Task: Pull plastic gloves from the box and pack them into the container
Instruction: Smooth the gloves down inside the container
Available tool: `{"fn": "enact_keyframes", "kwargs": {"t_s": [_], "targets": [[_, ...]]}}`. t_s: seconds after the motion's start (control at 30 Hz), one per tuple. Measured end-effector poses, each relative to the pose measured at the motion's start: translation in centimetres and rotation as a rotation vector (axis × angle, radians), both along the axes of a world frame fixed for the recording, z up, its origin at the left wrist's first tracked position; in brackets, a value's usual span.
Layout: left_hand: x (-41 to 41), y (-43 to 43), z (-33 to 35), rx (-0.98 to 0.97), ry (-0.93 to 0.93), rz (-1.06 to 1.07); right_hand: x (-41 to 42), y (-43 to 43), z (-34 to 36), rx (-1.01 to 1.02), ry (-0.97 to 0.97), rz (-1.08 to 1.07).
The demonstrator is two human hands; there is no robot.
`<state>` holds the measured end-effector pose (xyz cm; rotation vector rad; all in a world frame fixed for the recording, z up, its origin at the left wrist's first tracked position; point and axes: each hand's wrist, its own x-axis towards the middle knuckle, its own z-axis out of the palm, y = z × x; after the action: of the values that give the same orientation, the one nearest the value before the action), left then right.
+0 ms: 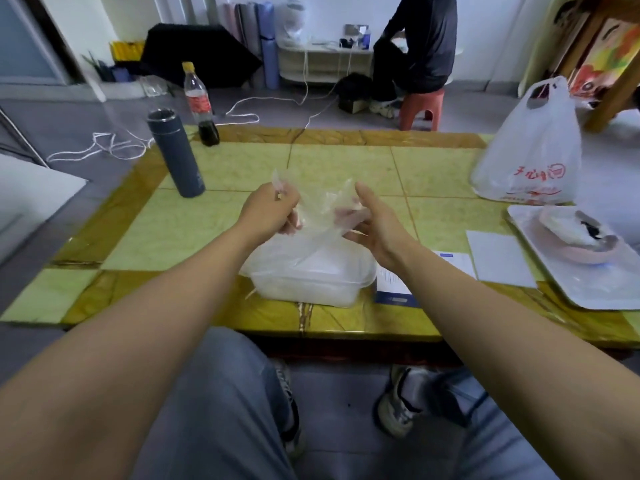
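A thin clear plastic glove (320, 206) is stretched between my two hands above the table. My left hand (268, 209) pinches its left part, fingers curled round the film. My right hand (372, 223) holds the right part, thumb up, fingers seen through the plastic. Right below them stands a clear plastic container (311, 282) with more clear plastic in it. A flat blue-and-white glove box (394, 289) lies to the right of the container, partly under my right forearm.
A dark flask (176, 154) and a cola bottle (202, 105) stand at the table's far left. A white plastic bag (530, 147), a white tray (588, 292) with a pink bowl (578, 240) and a white sheet (498, 258) are on the right. A person sits beyond the table.
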<state>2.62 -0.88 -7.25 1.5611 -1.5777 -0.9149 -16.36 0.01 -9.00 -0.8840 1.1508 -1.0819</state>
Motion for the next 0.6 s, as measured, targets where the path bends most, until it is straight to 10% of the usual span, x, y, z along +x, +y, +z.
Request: {"fn": "enact_keyframes", "kwargs": {"t_s": [0.6], "targets": [[2.1, -3.2, -4.0, 0.122, -0.536, -0.035, 0.8, -2.3, -2.5, -0.138, 0.702, -0.115]]}}
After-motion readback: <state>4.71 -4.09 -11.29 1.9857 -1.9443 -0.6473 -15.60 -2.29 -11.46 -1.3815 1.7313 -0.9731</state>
